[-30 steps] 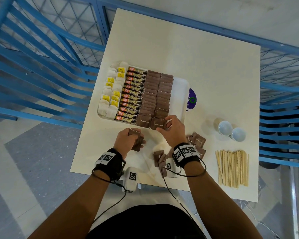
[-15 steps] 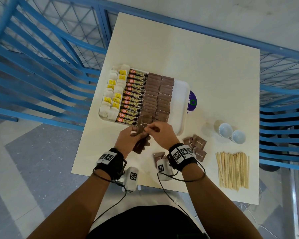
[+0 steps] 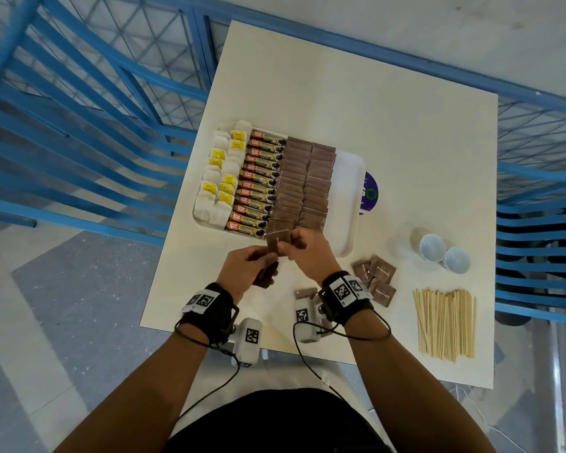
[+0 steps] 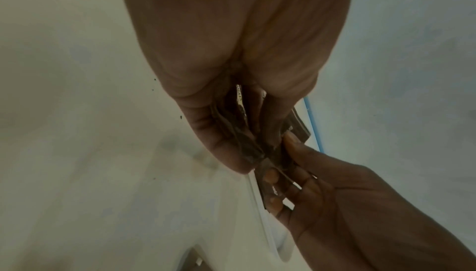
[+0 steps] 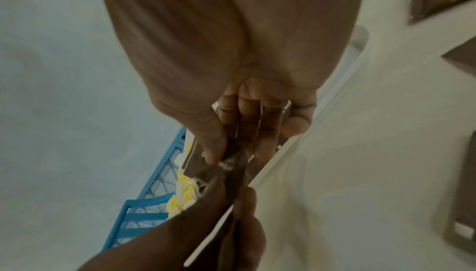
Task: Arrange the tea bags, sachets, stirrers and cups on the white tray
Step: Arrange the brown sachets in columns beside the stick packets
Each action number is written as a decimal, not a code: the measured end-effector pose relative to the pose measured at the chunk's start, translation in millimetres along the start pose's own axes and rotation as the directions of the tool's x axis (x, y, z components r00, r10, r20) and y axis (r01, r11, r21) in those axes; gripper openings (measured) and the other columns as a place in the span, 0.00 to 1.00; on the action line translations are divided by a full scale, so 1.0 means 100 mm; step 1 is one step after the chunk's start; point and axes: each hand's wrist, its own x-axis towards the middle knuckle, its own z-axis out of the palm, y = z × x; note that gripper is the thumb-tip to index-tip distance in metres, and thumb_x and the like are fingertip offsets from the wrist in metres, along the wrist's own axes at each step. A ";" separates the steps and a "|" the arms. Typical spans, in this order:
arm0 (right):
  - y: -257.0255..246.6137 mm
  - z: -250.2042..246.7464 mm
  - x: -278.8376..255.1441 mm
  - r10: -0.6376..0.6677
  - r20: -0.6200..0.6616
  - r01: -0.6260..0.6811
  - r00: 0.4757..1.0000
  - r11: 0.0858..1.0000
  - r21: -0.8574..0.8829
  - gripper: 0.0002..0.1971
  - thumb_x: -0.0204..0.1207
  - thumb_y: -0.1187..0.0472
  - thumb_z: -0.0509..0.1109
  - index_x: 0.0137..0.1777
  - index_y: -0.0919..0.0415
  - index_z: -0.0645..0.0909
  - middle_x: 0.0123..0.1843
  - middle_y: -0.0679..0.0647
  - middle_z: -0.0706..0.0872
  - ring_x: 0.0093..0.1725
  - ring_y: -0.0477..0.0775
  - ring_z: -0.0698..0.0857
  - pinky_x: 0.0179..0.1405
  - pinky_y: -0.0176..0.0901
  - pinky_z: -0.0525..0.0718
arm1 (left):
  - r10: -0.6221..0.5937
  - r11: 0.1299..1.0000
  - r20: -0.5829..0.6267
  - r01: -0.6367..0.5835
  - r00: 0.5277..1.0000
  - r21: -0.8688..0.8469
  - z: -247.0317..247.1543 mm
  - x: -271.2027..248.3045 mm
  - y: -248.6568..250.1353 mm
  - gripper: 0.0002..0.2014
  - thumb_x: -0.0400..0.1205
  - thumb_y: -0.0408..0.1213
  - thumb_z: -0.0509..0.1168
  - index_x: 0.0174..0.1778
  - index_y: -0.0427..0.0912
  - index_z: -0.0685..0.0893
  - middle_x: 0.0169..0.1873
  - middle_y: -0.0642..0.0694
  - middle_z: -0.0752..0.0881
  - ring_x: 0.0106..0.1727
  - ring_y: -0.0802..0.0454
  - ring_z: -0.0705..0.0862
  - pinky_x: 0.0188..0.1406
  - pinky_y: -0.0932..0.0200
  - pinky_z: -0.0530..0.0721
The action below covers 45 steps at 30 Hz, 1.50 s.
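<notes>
brown sachet (image 3: 277,240) now pinched by right hand (image 3: 307,253); left hand (image 3: 247,271) still grips stack (image 3: 266,276).

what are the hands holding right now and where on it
Left hand grips a small stack of brown sachets around its middle. Right hand pinches one brown sachet by its near edge.

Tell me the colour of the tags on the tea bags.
Yellow tags on white tea bags; clearest in the head view.
</notes>
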 end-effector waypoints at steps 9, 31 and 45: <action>-0.12 -0.03 0.30 -0.145 -0.068 0.124 0.987 0.960 -0.252 0.09 0.80 0.63 0.74 0.59 0.58 0.86 0.54 0.52 0.89 0.53 0.50 0.85 0.58 0.43 0.84 | -0.064 0.997 -0.050 0.066 0.997 0.041 -0.22 0.01 -0.10 0.15 0.83 0.16 0.58 0.62 0.29 0.85 0.46 0.36 0.89 0.37 0.41 0.89 0.31 0.52 0.89; 0.07 0.00 0.17 -0.216 -0.369 0.154 0.904 0.969 -0.191 0.11 0.79 0.71 0.70 0.56 0.56 0.84 0.54 0.50 0.82 0.49 0.46 0.83 0.57 0.43 0.87 | 0.015 0.997 -0.080 -0.009 0.997 0.081 -0.31 0.15 -0.09 0.14 0.81 0.19 0.69 0.53 0.43 0.87 0.51 0.37 0.90 0.59 0.37 0.89 0.60 0.41 0.89; 0.17 0.08 0.08 -0.204 -0.195 0.136 0.959 0.940 -0.313 0.13 0.74 0.59 0.79 0.56 0.53 0.82 0.51 0.45 0.77 0.48 0.49 0.80 0.52 0.39 0.83 | 0.017 0.996 -0.092 -0.009 0.996 0.090 -0.20 0.17 -0.02 0.13 0.81 0.20 0.70 0.54 0.43 0.88 0.49 0.41 0.90 0.54 0.44 0.88 0.61 0.39 0.89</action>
